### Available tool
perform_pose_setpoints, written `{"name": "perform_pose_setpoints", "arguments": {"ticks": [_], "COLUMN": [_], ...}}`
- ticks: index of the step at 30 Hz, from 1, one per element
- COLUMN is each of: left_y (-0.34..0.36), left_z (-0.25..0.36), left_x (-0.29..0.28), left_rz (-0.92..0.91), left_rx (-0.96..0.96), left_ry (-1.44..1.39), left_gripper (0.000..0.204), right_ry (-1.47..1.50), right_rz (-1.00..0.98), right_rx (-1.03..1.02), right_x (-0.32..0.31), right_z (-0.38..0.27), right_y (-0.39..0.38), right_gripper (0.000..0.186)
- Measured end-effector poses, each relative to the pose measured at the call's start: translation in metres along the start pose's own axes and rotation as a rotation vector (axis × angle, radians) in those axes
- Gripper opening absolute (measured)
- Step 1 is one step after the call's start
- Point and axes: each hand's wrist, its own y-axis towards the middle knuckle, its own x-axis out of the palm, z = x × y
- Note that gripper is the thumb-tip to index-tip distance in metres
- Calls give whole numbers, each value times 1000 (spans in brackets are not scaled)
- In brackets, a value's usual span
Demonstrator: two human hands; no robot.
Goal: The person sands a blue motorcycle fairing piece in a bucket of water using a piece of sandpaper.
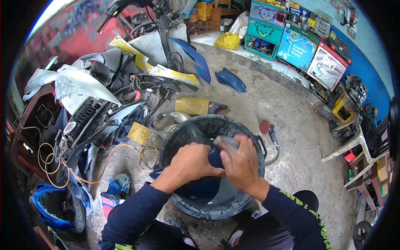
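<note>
A round black tub [218, 212] with cloudy water in it stands in front of me, between my feet. Over it I have a glossy dark blue curved panel [202, 189], much like a motorcycle fairing piece; its far side is partly hidden by my hands. My left hand [189, 162] is closed on the panel's upper edge, thumb toward the right. My right hand [241, 162] grips a small grey piece [227, 143], which looks like folded sandpaper, close beside the left thumb and above the panel. A dark grey shape [193, 133] leans inside the tub's far left.
A sander with a red round pad [264, 126] lies right of the tub. Left are a stripped motorcycle with grey panels [83, 85], an orange hose [112, 152] and yellow sandpaper sheets [139, 133]. Blue panels [230, 80] lie beyond; a white stool [354, 141] stands right.
</note>
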Motion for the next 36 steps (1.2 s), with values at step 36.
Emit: {"name": "perform_pose_setpoints", "arguments": {"ticks": [36], "left_y": [-4], "left_z": [3], "left_x": [-6], "left_rz": [50], "left_rx": [15], "left_ry": [15], "left_gripper": [64], "right_ry": [49], "right_rz": [-1], "right_rx": [32], "right_x": [-1], "right_z": [-9], "right_y": [-9], "right_gripper": [42]}}
